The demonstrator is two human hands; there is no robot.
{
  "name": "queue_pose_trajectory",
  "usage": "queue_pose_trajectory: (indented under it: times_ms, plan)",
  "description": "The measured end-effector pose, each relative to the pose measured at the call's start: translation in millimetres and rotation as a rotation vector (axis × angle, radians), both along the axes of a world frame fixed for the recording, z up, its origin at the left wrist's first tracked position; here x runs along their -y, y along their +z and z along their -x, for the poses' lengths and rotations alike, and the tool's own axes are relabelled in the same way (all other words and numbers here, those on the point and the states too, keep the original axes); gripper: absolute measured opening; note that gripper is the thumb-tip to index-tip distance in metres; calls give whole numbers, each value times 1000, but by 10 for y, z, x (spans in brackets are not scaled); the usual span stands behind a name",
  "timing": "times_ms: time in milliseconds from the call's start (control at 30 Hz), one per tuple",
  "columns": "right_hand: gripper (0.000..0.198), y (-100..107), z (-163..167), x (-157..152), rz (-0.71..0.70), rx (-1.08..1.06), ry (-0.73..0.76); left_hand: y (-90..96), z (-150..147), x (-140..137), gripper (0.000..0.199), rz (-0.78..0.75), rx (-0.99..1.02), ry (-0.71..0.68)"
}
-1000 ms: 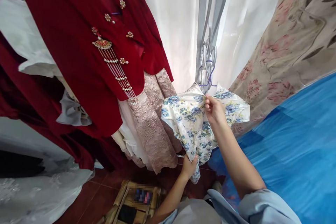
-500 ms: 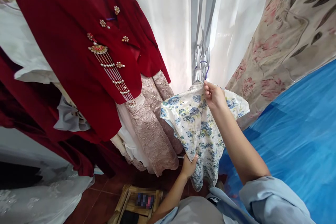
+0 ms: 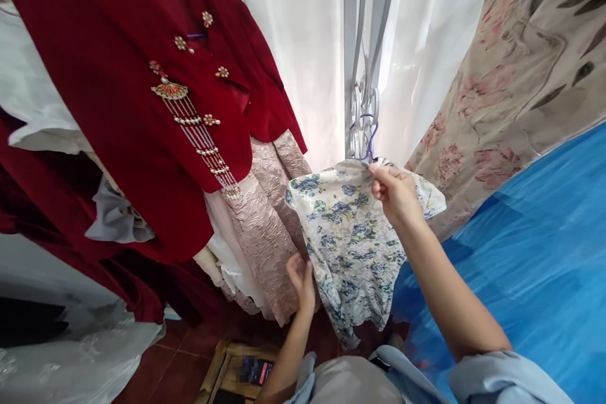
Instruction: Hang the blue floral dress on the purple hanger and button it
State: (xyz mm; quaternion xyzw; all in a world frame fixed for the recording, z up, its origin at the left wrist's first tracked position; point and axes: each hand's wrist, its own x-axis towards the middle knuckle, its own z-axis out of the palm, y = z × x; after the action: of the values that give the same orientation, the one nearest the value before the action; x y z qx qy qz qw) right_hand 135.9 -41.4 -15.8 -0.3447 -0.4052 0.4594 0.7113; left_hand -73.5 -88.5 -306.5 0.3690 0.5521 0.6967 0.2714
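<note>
A white blouse [image 3: 348, 233] with blue flowers and short sleeves hangs in front of me. My right hand [image 3: 400, 192] pinches it at the neckline, just below the purple hanger [image 3: 374, 132]. My left hand [image 3: 302, 281] is beside the blouse's left edge, thumb and fingers apart, with nothing seen in it. Behind that hand hangs a pale pink textured garment [image 3: 265, 227].
A dark red jacket [image 3: 127, 88] with beaded brooches hangs on the left. On the right are a beige floral garment [image 3: 492, 107] and blue tulle [image 3: 516, 246]. Several hangers hang from the grey stand [image 3: 348, 25]. A wooden stool [image 3: 227, 363] stands on the floor below.
My left hand has let go of the blouse's lower part and moved up and left. The blouse front has spread flatter. My right hand has come slightly lower, still pinching the neckline.
</note>
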Motion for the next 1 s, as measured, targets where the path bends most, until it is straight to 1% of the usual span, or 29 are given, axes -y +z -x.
queue_pose_trajectory:
  times_ms: [33,67,100,133,167,200,233,267,300,333,367,400,433,500,533,600,667,767,867,933,1000]
  plan:
    - [39,-74,10,20,2,15,-10,263,47,-92,51,-84,-68,85]
    - [39,-137,23,30,1,26,-28,569,67,-186,44,-199,-143,119]
    - [38,-186,37,34,-6,36,-50,907,57,-278,38,-326,-232,88]
    - [38,-223,51,34,-19,46,-74,1263,16,-366,31,-459,-341,25]
    - [37,-248,65,35,-38,59,-97,1620,-50,-447,26,-576,-474,-88]
    - [36,-265,78,42,-55,76,-116,1964,-137,-520,22,-656,-623,-221]
    - [36,-277,90,55,-69,97,-129,2280,-235,-583,21,-696,-770,-372]
    - [35,-291,102,77,-75,119,-137,2558,-338,-637,22,-695,-881,-499]
    - [35,-310,114,108,-74,140,-138,2791,-436,-681,21,-659,-981,-607]
    - [35,-339,126,145,-68,162,-135,2976,-523,-715,19,-604,-1082,-700]
    - [35,-380,139,187,-57,183,-127,3113,-594,-740,15,-540,-1172,-772]
    - [35,-433,153,230,-46,198,-120,3205,-648,-756,13,-478,-1257,-833]
    - [36,-497,167,272,-35,206,-114,3257,-686,-763,12,-430,-1333,-888]
    - [35,-639,192,344,-11,203,-109,3272,-722,-750,15,-386,-1450,-968]
    - [35,-707,200,370,-3,191,-109,3248,-727,-732,16,-387,-1501,-981]
    - [36,-810,207,402,-3,166,-106,3177,-729,-685,18,-412,-1606,-953]
    - [36,-853,204,408,-21,162,-87,3112,-728,-643,20,-448,-1691,-877]
    - [32,-824,196,385,-64,171,-46,3087,-736,-625,25,-493,-1741,-793]
    - [31,-755,192,342,-98,159,-75,3148,-762,-654,26,-525,-1757,-734]
    - [32,-702,179,305,-102,147,-119,3204,-785,-684,26,-549,-1743,-717]
    - [34,-635,148,262,-90,143,-127,3255,-802,-719,26,-564,-1689,-739]
